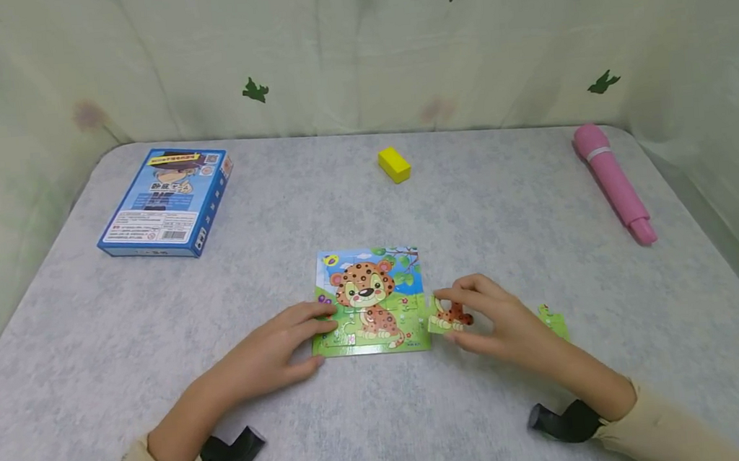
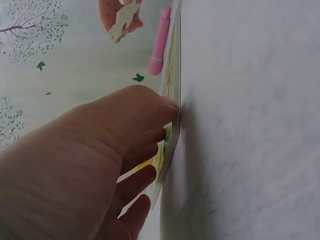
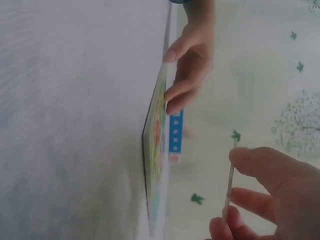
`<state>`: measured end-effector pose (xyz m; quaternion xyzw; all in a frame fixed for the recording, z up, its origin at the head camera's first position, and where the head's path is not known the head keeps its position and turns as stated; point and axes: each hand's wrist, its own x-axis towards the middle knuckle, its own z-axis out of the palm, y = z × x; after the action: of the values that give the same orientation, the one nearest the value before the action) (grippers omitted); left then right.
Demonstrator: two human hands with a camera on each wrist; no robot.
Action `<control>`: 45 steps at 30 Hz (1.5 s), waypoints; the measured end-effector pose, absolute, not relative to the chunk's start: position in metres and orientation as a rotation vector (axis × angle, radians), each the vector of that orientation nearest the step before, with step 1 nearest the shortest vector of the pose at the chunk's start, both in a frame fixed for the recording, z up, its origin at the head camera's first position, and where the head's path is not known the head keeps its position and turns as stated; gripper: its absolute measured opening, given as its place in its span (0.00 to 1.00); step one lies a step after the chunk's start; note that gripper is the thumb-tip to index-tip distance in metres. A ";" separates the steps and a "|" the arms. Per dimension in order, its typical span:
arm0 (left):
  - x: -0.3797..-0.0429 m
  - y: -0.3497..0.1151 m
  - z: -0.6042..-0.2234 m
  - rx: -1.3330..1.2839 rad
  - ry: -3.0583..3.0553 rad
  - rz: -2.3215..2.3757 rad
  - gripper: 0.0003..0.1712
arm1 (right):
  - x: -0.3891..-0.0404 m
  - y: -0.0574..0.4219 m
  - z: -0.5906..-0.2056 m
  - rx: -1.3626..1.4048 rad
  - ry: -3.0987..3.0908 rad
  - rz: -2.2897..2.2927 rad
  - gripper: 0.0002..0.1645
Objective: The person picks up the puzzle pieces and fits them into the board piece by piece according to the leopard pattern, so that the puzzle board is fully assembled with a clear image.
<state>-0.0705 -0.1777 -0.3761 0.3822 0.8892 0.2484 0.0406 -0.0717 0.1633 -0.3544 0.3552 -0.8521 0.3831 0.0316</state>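
Note:
A square jigsaw puzzle showing a spotted leopard cub lies in its board at the middle of the table. My left hand rests at its left side, fingertips on the left edge and thumb against the near left corner. In the left wrist view the thumb touches the board's rim. My right hand pinches a puzzle piece with green and orange spotted print, held just right of the board. Seen from the right wrist, this puzzle piece is edge-on, raised above the table between thumb and fingers.
Another green puzzle piece lies right of the board, partly hidden behind my right forearm. A blue box lies at the back left. A yellow block sits at the back middle, and a pink folded umbrella lies at the right.

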 end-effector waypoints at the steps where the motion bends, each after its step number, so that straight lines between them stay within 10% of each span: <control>1: -0.070 -0.177 -0.376 1.164 2.719 0.757 0.25 | -0.072 0.157 -0.354 1.115 -2.617 1.203 0.29; 45: -0.071 -0.174 -0.385 1.251 2.717 0.749 0.25 | -0.102 0.095 -0.375 1.406 -2.925 1.067 0.33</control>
<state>-0.0710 -0.1741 -0.3846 0.4057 0.8807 0.2427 0.0289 -0.1017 0.0950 -0.3750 0.4077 -0.8481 0.3093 -0.1371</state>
